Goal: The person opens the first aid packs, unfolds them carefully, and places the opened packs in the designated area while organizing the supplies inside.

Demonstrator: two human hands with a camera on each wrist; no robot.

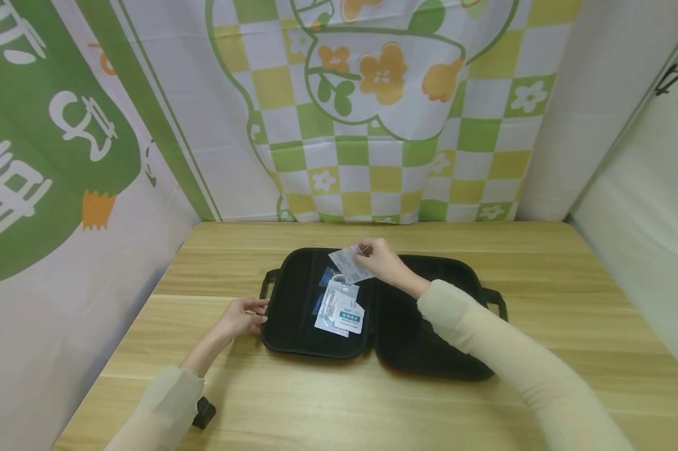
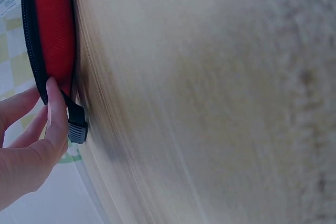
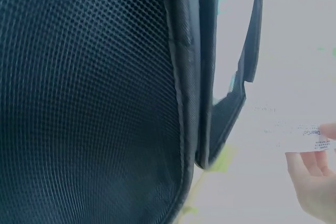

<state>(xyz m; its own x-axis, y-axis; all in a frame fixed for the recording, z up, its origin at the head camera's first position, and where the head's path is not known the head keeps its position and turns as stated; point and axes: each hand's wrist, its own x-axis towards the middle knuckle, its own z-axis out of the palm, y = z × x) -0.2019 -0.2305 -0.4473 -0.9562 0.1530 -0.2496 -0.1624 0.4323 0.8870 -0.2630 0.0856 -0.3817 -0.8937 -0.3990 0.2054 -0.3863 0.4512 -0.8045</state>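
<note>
A zip case (image 1: 290, 313) lies spread open on the table, black inside and red outside (image 2: 54, 24). Its left rim is pinched by my left hand (image 1: 243, 317), with the thumb on the outer side in the left wrist view. Above the left half, my right hand (image 1: 382, 260) holds a white printed packet (image 1: 347, 263) by its upper edge between thumb and fingers. Below that packet, several white and blue sachets (image 1: 347, 319) overlap in the case's left half. Black mesh (image 3: 84, 103) fills much of the right wrist view, with my right hand (image 3: 317, 179) at the edge.
Black carry handles stick out at both ends, the right one (image 1: 498, 304) and the left one (image 1: 268, 285). A patterned cloth (image 1: 372, 156) hangs behind the wooden table (image 1: 327, 407). A small black object (image 1: 205, 413) shows by my left sleeve.
</note>
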